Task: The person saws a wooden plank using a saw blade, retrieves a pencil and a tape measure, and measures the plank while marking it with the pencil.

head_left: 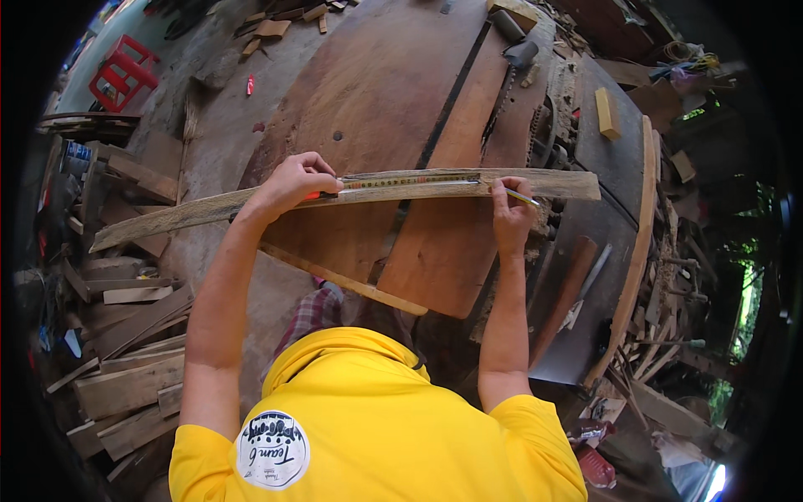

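Measuring a rough plank (209,209) mid-frame.
Left hand (293,180) pinning tape measure (410,180) flat; right hand (510,209) gripping pencil (523,197) at tape's end.

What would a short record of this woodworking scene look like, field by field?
Setting: cluttered wood workshop
Main piece: long rough plank lying across a wooden bench
Left hand: presses a tape measure flat on the plank
Right hand: holds a pencil at the tape's far end
Nearby: yellow wood block, red plastic stool, stacked offcuts
Clothing: yellow shirt
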A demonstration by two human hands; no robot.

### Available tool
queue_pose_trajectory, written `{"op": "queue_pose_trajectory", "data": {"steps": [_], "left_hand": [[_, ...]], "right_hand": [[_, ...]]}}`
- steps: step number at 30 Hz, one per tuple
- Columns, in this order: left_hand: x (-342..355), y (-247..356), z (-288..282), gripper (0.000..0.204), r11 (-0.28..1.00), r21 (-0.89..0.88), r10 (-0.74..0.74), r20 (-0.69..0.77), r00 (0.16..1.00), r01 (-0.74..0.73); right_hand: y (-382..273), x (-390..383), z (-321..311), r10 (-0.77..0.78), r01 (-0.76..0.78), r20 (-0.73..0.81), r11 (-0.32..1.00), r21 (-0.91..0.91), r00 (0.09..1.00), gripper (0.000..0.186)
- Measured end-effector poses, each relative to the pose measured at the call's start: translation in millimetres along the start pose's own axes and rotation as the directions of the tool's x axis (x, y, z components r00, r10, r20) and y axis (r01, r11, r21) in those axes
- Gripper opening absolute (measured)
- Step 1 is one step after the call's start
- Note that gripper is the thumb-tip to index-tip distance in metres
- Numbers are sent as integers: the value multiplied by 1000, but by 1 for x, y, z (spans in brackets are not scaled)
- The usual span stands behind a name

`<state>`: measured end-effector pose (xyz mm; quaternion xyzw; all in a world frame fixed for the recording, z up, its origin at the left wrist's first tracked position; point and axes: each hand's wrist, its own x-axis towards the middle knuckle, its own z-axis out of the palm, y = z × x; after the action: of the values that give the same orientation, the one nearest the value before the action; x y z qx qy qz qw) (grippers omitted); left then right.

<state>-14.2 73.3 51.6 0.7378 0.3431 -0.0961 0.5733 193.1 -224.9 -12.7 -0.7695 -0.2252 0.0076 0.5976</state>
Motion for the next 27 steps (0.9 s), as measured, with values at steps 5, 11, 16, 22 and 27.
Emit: {"op": "queue_pose_trajectory", "data": {"steps": [5, 11, 16, 22, 27], "left_hand": [[-1, 0, -1, 33, 1000, -25, 2, 9, 1000, -2], [0, 2, -2, 32, 997, -69, 21, 36, 999, -18], [0, 4, 0, 31, 997, -71, 22, 39, 999, -19], [4, 1, -4, 29, 998, -58, 9, 36, 999, -7], [7, -4, -7, 25, 972, -233, 25, 55, 998, -11]], "right_hand": [[-5, 0, 5, 25, -24, -30, 1000, 14, 999, 8], [-8, 2, 5, 18, -24, -45, 990, -138, 999, 12], [-3, 5, 8, -25, 20, -34, 989, -145, 999, 13], [3, 8, 0, 35, -31, 41, 996, -86, 999, 12], [2, 9, 10, -50, 47, -34, 996, -82, 998, 13]]}}
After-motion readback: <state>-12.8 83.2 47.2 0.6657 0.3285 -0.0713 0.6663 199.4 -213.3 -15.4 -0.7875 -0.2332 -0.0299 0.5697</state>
